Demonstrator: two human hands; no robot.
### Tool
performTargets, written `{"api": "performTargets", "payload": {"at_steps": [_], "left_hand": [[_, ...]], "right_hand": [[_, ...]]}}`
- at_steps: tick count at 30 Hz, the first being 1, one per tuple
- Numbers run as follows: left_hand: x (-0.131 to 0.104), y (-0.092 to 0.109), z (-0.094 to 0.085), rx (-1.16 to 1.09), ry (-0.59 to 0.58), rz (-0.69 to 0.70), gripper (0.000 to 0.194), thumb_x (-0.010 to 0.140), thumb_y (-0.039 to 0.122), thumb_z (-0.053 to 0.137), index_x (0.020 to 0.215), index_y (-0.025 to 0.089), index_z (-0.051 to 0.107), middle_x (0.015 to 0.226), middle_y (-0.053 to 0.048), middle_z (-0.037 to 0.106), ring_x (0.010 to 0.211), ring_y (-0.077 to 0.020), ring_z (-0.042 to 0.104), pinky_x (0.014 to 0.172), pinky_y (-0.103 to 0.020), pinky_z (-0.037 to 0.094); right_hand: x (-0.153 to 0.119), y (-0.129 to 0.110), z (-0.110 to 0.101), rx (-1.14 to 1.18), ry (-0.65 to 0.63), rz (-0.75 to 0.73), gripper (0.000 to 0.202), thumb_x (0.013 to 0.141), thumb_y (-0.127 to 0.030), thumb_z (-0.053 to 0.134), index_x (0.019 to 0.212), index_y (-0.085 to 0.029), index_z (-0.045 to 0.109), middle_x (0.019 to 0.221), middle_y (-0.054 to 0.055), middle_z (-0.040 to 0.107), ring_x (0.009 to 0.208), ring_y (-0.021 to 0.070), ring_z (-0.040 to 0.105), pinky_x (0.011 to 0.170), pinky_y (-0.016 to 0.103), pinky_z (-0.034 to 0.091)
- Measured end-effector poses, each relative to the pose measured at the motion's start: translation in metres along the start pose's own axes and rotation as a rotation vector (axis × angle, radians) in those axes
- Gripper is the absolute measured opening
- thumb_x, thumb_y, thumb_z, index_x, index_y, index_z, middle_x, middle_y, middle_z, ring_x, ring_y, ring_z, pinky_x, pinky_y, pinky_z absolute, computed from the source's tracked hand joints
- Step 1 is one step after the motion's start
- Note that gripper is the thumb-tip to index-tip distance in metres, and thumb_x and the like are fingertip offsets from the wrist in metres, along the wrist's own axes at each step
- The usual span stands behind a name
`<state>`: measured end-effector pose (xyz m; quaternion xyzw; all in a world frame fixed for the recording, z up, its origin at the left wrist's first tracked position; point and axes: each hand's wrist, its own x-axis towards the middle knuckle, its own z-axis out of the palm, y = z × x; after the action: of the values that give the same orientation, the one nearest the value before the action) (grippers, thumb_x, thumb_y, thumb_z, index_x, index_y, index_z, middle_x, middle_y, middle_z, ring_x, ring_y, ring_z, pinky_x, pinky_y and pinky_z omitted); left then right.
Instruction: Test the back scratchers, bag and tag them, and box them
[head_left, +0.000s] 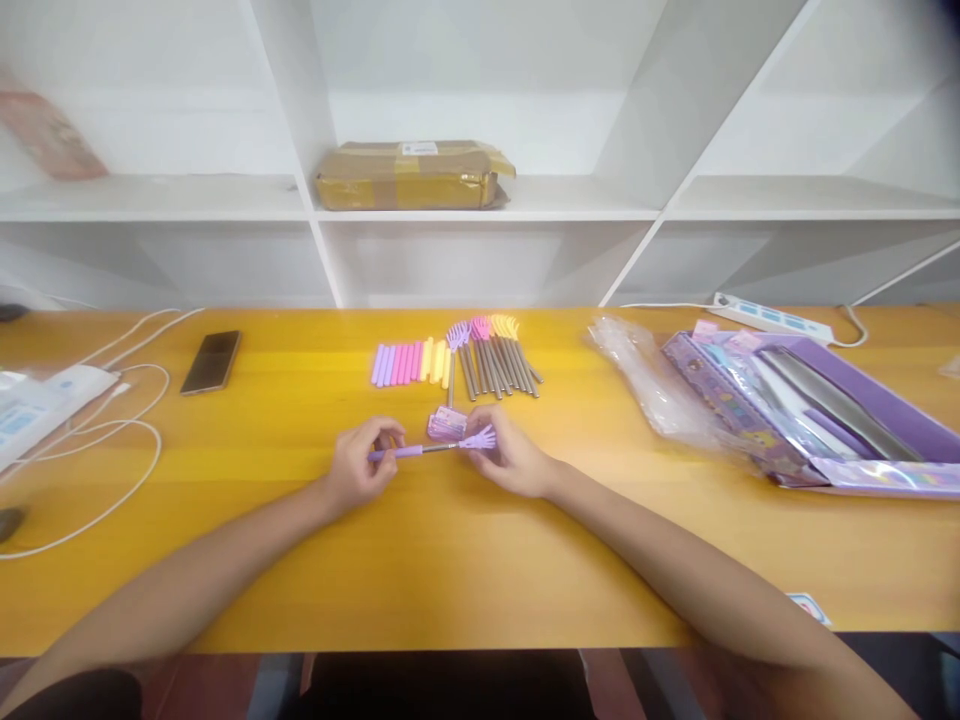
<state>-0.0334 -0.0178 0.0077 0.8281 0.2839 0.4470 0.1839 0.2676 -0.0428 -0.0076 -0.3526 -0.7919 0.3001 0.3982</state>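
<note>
A small purple back scratcher (pixel 440 448) with a metal shaft lies level between my hands, just above the table. My left hand (pixel 365 460) is closed on its purple handle. Fingers of my right hand (pixel 510 455) are closed around its hand-shaped head, partly behind it. Just beyond it lies a little stack of purple printed cards (pixel 447 422). Farther back are loose purple, pink and yellow handle tubes (pixel 397 364) in a row. To their right, several metal shafts with purple, pink and yellow claw heads (pixel 495 358) lie side by side.
On the right, a purple patterned box (pixel 750 420) holds packaged items, with clear plastic wrap (pixel 656 385) beside it. A phone (pixel 211 362), a power strip (pixel 52 410) and looped white cables are on the left. A taped cardboard box (pixel 409 178) sits on the shelf.
</note>
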Motion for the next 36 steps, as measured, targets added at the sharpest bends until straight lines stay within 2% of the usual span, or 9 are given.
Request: {"api": "performTargets", "payload": {"at_steps": [11, 19, 29, 33, 36], "left_hand": [[-0.001, 0.0, 0.002, 0.002, -0.007, -0.01, 0.028, 0.087, 0.012, 0.056, 0.113, 0.022, 0.06, 0.085, 0.001, 0.073, 0.06, -0.0113, 0.063, 0.061, -0.024, 0.054], [-0.003, 0.0, 0.004, 0.01, -0.016, -0.022, 0.029, 0.087, 0.012, 0.056, 0.114, 0.022, 0.06, 0.085, 0.0, 0.073, 0.059, -0.0116, 0.062, 0.06, -0.026, 0.054], [-0.004, 0.001, 0.005, 0.003, -0.02, -0.025, 0.03, 0.087, 0.012, 0.057, 0.114, 0.022, 0.06, 0.086, 0.001, 0.073, 0.059, -0.0108, 0.062, 0.059, -0.024, 0.053], [-0.005, -0.004, 0.007, -0.005, -0.031, -0.038, 0.03, 0.086, 0.012, 0.057, 0.114, 0.022, 0.06, 0.086, 0.001, 0.073, 0.06, -0.0112, 0.062, 0.06, -0.025, 0.053], [0.006, -0.014, 0.007, -0.006, -0.076, -0.025, 0.026, 0.087, 0.014, 0.056, 0.111, 0.022, 0.061, 0.086, 0.001, 0.073, 0.059, -0.0111, 0.062, 0.06, -0.025, 0.052]], "right_hand": [[-0.001, -0.002, 0.004, 0.065, -0.034, 0.038, 0.032, 0.097, -0.024, 0.061, 0.12, -0.027, 0.039, 0.107, 0.004, 0.057, 0.079, 0.0167, 0.058, 0.068, 0.032, 0.051], [0.0, -0.005, 0.006, 0.049, -0.034, 0.091, 0.032, 0.096, -0.029, 0.063, 0.117, -0.027, 0.039, 0.1, 0.004, 0.06, 0.08, 0.0197, 0.058, 0.069, 0.035, 0.052], [-0.002, -0.004, 0.009, 0.045, -0.036, 0.069, 0.031, 0.096, -0.028, 0.061, 0.119, -0.027, 0.04, 0.098, 0.003, 0.059, 0.081, 0.0203, 0.06, 0.07, 0.035, 0.052], [0.0, 0.0, 0.007, 0.031, -0.03, 0.062, 0.031, 0.096, -0.028, 0.061, 0.119, -0.027, 0.04, 0.101, 0.004, 0.061, 0.079, 0.0193, 0.059, 0.069, 0.034, 0.052], [0.004, 0.008, 0.0, -0.006, -0.061, 0.055, 0.031, 0.096, -0.029, 0.061, 0.12, -0.027, 0.04, 0.101, 0.004, 0.063, 0.077, 0.0187, 0.06, 0.067, 0.033, 0.051]]}}
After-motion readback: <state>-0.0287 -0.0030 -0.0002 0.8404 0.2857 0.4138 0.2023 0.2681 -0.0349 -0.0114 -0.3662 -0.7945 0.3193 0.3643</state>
